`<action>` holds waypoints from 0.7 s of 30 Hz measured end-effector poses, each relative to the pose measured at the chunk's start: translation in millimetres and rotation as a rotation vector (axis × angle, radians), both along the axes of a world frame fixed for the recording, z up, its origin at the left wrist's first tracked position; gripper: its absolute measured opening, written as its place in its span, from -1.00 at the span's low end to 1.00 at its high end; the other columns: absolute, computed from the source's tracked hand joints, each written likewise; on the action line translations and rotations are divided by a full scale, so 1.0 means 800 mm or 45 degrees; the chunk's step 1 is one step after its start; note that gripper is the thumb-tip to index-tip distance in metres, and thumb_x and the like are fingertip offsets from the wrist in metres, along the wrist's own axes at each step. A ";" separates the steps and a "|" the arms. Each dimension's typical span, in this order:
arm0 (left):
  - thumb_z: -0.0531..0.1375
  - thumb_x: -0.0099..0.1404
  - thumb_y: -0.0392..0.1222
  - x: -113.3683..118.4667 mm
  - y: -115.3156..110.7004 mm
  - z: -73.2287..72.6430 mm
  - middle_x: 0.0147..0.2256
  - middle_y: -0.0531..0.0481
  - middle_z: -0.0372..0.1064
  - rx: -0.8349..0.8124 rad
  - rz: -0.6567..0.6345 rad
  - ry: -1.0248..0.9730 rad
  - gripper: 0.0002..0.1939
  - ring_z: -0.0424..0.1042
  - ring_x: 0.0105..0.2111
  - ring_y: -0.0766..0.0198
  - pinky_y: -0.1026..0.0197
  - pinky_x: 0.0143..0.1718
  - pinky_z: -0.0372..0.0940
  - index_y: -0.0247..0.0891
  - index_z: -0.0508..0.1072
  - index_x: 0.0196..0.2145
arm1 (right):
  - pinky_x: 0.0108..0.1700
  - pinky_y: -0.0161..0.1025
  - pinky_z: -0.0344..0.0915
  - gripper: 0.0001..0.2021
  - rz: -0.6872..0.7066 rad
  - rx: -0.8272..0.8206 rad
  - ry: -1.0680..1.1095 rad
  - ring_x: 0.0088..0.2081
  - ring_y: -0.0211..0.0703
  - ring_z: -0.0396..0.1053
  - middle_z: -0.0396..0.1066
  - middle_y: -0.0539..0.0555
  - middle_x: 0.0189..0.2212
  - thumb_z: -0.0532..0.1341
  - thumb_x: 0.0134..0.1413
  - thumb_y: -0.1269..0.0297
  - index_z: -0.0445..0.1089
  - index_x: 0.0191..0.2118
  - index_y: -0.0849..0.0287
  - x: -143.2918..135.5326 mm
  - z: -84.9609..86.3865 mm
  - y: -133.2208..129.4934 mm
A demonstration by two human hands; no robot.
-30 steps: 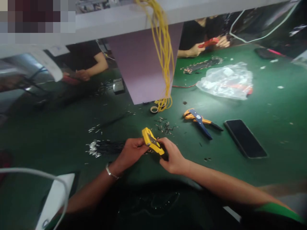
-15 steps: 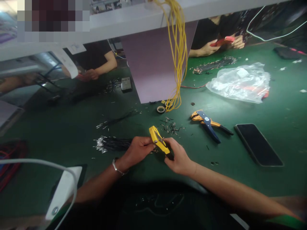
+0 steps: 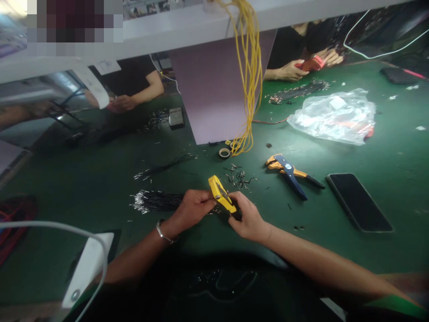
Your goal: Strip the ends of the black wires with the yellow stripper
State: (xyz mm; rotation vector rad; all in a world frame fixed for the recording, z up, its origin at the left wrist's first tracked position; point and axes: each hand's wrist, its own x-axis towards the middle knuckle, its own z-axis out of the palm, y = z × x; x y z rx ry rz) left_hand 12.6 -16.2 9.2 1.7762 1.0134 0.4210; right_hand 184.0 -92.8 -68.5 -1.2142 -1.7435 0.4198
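Note:
My right hand (image 3: 248, 218) is wrapped around the dark handles of a yellow crimping tool (image 3: 219, 193), whose head points up and to the left. Close against that head, my left hand (image 3: 197, 209) is closed in a pinch; what its fingers hold is hidden. A bundle of black wires (image 3: 159, 201) with bare shiny ends lies on the green table, its right end running behind my left hand. Just beyond the tool is a scatter of short dark wire pieces (image 3: 240, 178).
To the right lie blue and orange wire strippers (image 3: 291, 174) and a phone (image 3: 360, 202). Yellow cables (image 3: 247, 80) hang from the shelf by rolls of tape (image 3: 224, 153). A clear plastic bag (image 3: 335, 116) lies farther back. Co-workers' hands (image 3: 291, 70) work across the table.
My hands and the yellow crimping tool stay nearly in place. Across the table, a co-worker's red tool has tilted and shifted slightly in their hands.

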 end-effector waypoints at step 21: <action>0.10 0.13 -0.26 -0.001 0.005 -0.008 -0.64 0.13 0.18 0.043 -0.050 -0.001 -0.78 0.12 -0.58 0.44 0.39 -0.57 0.05 -0.35 0.44 -0.60 | -0.25 -0.09 0.41 -0.58 -0.031 0.031 -0.046 -0.27 -0.01 0.41 0.37 0.13 -0.29 0.12 -0.09 0.48 0.17 -0.03 0.13 0.000 0.000 -0.002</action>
